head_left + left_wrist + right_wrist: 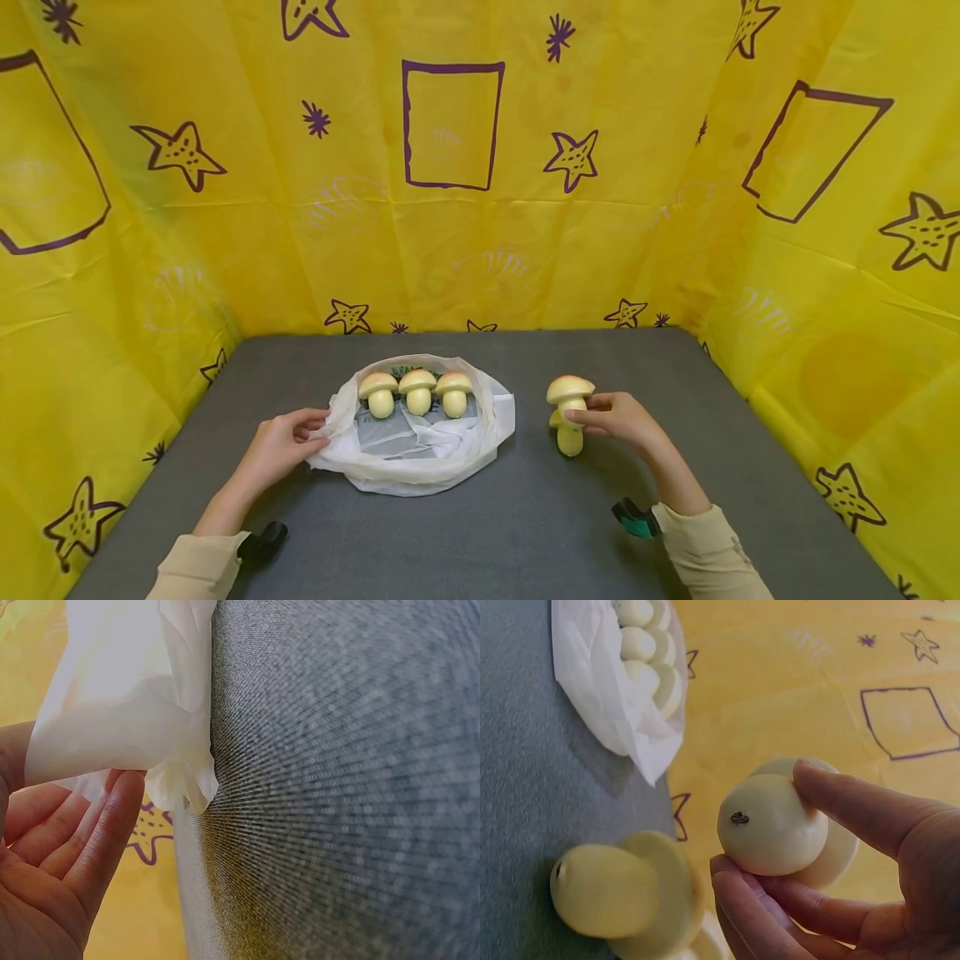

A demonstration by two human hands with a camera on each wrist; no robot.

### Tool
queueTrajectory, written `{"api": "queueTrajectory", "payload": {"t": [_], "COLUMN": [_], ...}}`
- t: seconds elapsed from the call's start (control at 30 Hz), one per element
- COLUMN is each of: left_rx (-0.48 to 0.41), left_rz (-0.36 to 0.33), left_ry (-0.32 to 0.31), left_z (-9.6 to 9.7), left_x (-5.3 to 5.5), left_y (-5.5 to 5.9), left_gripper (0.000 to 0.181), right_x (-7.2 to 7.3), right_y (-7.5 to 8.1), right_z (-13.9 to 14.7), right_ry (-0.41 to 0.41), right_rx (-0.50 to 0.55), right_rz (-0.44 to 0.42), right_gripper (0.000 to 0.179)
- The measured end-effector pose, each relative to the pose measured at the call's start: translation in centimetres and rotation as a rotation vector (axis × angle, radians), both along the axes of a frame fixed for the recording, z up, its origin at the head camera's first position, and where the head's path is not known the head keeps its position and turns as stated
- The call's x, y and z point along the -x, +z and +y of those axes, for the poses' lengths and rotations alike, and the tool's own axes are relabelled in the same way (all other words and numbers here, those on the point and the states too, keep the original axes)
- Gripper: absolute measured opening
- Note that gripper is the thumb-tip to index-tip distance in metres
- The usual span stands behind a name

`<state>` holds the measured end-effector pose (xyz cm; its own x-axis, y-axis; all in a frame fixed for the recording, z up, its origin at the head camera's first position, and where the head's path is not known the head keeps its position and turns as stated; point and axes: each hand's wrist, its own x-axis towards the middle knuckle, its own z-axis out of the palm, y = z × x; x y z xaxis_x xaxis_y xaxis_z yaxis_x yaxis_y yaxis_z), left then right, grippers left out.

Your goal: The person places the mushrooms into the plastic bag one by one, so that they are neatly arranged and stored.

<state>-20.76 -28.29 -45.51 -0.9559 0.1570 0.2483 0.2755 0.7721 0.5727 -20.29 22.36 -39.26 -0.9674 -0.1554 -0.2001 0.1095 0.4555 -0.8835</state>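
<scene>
1. Mushrooms [417, 392], three with pale stems and orange-tinged caps, are lying in a row inside a white plastic bag [427, 485], left of centre in the head view. The bag is sitting on a dark grey table [517, 542] with its mouth opening upward, and the row is running along its upper side.
2. In the same view, the left hand [281, 443] is pinching the bag's left edge between thumb and fingers. A black wrist strap [262, 543] is showing below it, at the lower left.
3. Right of centre, the right hand [617, 417] is gripping a held mushroom [572, 388] by its stem, thumb and fingers clamping it. A loose mushroom [570, 442] is showing partly covered just beneath it in the picture. Yellow cloth [637, 250] with purple stars and frames is hanging across the top and both sides.
4. In the left wrist view, white plastic is filling the upper left, passing between the thumb and the fingers. The grey tabletop is taking up the right side, while yellow cloth is showing at the left.
5. In the right wrist view, the held mushroom is pointing its stem end, with a small dark mark, toward the camera near the centre; thumb and fingertips are pressing it from opposite sides. The loose mushroom is resting at the lower left. The bag and its row are appearing at the upper left.
</scene>
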Motion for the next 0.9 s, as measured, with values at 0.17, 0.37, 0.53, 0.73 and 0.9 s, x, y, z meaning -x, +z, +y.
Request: {"api": "queueTrajectory", "payload": {"t": [0.17,0.37,0.53,0.73,0.9], "left_rx": [-0.006,-0.003,-0.003,-0.007,-0.008], "left_rz": [0.006,0.009,0.005,0.006,0.008], "left_ry": [0.006,0.008,0.006,0.001,-0.001], "left_z": [0.0,-0.2,-0.2,-0.1,-0.1], "left_x": [0.0,0.1,0.1,0.0,-0.1], "left_y": [0.0,-0.1,0.0,0.2,0.1], "left_gripper": [0.036,0.036,0.036,0.035,0.035], "right_x": [0.3,0.5,0.8,1.5,2.0], "right_y": [0.3,0.6,0.7,0.6,0.4], "right_z": [-0.9,-1.9,-2.6,-3.4,-4.1], "right_ry": [0.007,-0.003,0.0,0.013,0.026], "right_rx": [-0.016,-0.03,-0.048,-0.019,-0.002], "right_rz": [0.012,0.03,0.037,0.005,-0.019], "right_gripper": [0.055,0.047,0.042,0.047,0.05]}}
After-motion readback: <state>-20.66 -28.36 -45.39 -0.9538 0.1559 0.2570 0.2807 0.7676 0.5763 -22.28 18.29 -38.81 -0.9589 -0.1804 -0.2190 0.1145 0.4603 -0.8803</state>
